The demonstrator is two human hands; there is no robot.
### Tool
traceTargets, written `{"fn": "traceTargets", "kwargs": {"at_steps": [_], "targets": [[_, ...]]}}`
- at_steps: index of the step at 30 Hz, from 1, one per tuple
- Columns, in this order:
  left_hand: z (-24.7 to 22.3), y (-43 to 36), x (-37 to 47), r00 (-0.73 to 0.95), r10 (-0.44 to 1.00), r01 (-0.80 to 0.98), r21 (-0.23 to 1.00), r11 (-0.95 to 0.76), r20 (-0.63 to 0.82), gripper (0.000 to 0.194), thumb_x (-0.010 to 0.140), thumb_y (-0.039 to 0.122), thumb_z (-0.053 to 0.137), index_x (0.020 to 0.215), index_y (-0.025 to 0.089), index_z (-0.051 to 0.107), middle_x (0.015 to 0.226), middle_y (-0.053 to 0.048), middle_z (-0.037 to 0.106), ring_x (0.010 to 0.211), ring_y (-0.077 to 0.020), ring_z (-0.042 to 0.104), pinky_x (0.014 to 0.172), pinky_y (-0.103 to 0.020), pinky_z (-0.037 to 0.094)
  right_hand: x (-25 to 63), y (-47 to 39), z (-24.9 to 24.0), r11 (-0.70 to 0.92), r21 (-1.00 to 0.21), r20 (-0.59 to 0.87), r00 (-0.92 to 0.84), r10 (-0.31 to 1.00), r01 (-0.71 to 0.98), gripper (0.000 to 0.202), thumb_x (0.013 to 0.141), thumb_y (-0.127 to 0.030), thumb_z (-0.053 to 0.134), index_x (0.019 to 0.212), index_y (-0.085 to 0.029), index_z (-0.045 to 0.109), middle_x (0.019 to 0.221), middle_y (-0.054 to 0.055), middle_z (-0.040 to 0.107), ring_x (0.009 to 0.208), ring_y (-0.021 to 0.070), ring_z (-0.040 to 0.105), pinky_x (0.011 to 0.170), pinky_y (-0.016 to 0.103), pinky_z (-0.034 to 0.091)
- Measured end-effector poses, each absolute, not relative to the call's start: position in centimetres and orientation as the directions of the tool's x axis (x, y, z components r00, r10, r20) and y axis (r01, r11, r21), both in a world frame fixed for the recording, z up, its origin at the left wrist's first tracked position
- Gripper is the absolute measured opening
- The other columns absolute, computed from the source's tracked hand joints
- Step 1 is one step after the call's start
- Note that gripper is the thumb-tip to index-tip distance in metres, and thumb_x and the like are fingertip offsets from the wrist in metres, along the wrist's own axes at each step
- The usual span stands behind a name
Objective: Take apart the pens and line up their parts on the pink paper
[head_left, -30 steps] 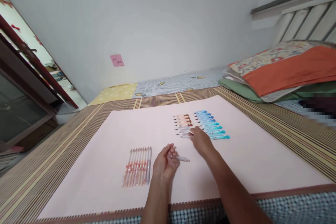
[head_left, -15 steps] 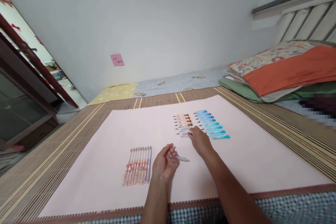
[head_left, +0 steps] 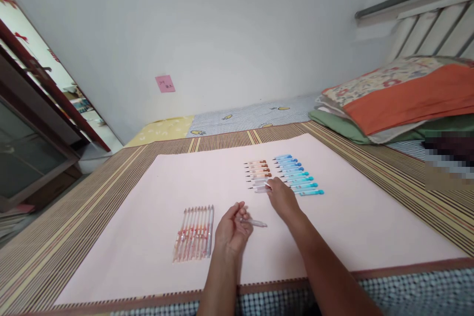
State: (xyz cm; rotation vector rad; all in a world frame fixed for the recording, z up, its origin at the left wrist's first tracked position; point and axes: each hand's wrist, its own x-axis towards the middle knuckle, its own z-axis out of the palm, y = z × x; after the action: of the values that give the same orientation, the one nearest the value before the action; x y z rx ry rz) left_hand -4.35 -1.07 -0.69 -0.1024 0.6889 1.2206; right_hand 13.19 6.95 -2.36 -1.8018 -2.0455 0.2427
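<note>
Left hand (head_left: 234, 229) palm up over near middle of the sheet (head_left: 148, 237), fingers loosely curled, half closed round a clear pen (head_left: 258, 223); pen's free end sticks out to the right. Right hand (head_left: 282, 198) farther forward, thumb and fingers pinched, seemingly on the end of a white pen (head_left: 258, 187); fingertips partly hide the grip. White pen lies at near end of the brown pens (head_left: 258, 171), its dark tip pointing left. Brown pens in one column, stacked side by side, tips left. Blue pens (head_left: 295, 170) in a second column just right of them, darker blue at far end, teal nearer; right hand covers the left ends of the nearest few. Pink pens (head_left: 193, 232) in a tight side-by-side group left of the left hand, well apart from both columns, tips pointing away. All on the pale sheet, which sits on a striped mat (head_left: 92, 197). Checked cloth (head_left: 237, 121) beyond mat, by the wall (head_left: 259, 24). Pink note (head_left: 165, 84) on wall. Orange cushion (head_left: 407, 98) back right, on green cloth (head_left: 340, 128), near radiator (head_left: 440, 29).
</note>
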Motion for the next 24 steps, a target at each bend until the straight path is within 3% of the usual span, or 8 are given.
{"fn": "traceTargets", "kwargs": {"at_steps": [9,12,14,19,24], "targets": [[-0.8,-1.1,-4.4,0.183,0.831,-0.884,0.282,0.373,-0.525,0.007,0.092,0.013,0.058,0.087,0.01,0.062,0.061,0.001,0.056,0.05,-0.008,0.053,0.04,-0.013,0.034,13.2,6.9,-2.5,0.161,-0.405,0.188,-0.09,0.978,0.9,0.013,0.092,-0.011,0.055,0.096,-0.02,0.064,0.106,0.005,0.064,0.084,0.0151,0.061,0.064,0.026,0.031],[-1.0,-1.1,-4.4,0.183,0.833,-0.884,0.282,0.372,-0.522,0.008,0.092,0.013,0.058,0.087,0.01,0.063,0.061,0.0,0.057,0.05,-0.0083,0.053,0.04,-0.013,0.035,13.2,6.7,-2.0,0.158,-0.445,0.209,-0.07,0.975,0.882,0.01,0.095,-0.019,0.054,0.098,-0.019,0.063,0.106,0.007,0.066,0.085,0.0169,0.061,0.067,0.027,0.034],[-0.9,-1.0,-4.4,0.18,0.833,-0.887,0.279,0.367,-0.523,0.011,0.094,0.014,0.056,0.087,0.009,0.063,0.061,0.0,0.057,0.05,-0.0087,0.053,0.04,-0.014,0.035,13.3,6.5,-1.4,0.171,-0.512,0.25,-0.044,0.967,0.842,0.019,0.1,-0.027,0.046,0.098,-0.02,0.063,0.103,0.008,0.067,0.086,0.0187,0.061,0.07,0.028,0.037],[-0.6,-1.2,-4.4,0.18,0.832,-0.888,0.278,0.367,-0.525,0.015,0.096,0.015,0.052,0.086,0.009,0.062,0.06,0.0,0.056,0.05,-0.0086,0.053,0.04,-0.014,0.035,13.9,6.5,-0.5,0.216,-0.839,0.278,0.051,0.959,0.5,0.043,0.101,-0.045,0.034,0.083,-0.021,0.065,0.084,0.007,0.07,0.081,0.0214,0.063,0.073,0.031,0.045],[-0.5,-1.2,-4.6,0.191,0.833,-0.888,0.27,0.372,-0.52,0.013,0.095,0.014,0.053,0.086,0.01,0.062,0.061,0.001,0.055,0.05,-0.008,0.052,0.04,-0.013,0.035,14.4,7.4,-2.0,0.159,-0.961,0.189,0.115,0.975,0.226,0.051,0.091,-0.062,0.046,0.084,-0.019,0.072,0.065,0.003,0.064,0.062,0.0179,0.057,0.058,0.029,0.044]]}}
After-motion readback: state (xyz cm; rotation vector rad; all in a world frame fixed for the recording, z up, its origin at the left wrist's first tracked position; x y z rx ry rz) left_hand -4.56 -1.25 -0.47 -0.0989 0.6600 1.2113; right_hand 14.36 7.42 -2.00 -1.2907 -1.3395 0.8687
